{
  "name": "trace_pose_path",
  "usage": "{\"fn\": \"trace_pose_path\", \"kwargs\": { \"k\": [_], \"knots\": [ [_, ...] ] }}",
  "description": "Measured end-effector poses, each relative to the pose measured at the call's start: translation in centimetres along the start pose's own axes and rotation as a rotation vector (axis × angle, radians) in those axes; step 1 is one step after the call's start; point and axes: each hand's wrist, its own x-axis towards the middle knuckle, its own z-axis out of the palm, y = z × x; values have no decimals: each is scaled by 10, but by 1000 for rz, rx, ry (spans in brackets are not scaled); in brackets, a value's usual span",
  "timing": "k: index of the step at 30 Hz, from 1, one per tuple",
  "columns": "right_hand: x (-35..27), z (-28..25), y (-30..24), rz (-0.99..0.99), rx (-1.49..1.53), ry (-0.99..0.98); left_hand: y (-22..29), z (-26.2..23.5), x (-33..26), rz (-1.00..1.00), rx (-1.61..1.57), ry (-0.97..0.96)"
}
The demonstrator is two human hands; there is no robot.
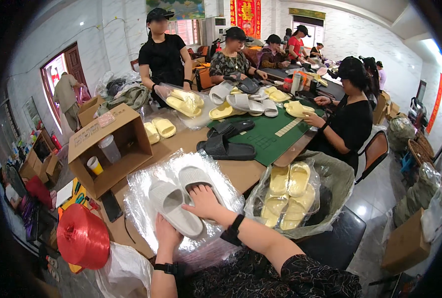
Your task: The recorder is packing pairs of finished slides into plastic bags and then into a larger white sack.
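Two light grey slide slippers lie side by side on a stack of clear plastic bags (pixel 140 194) in front of me. My left hand (pixel 168 233) holds the outer edge of the left grey slipper (pixel 187 222) near its heel; some of its fingers are hidden. Across the pair reaches my right hand (pixel 204 201), its fingers gripping inside the right grey slipper (pixel 195 176) and its thumb on the left one. Beyond the bags, two black slippers (pixel 235 150) rest on the table. A person's hand (pixel 313 119) at the right holds a yellow slipper (pixel 296 109).
An open cardboard box (pixel 140 158) with two cups stands at the left, near a black phone (pixel 111 206) and a red twine roll (pixel 83 236). At the right, a lined bin (pixel 337 186) holds bagged yellow slippers (pixel 295 206). More slippers (pixel 240 102) cover the green mat (pixel 268 134).
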Motion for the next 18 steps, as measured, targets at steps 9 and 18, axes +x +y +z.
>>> {"fn": "trace_pose_path", "kwargs": {
  "k": [9, 18],
  "knots": [
    [69, -15, 1, -10, -24, -199, -14, 14, -2, -19, 163, -73],
    [53, 5, -29, 35, -202, -7, -18, 9, -4, -75, 119, -127]
  ]
}}
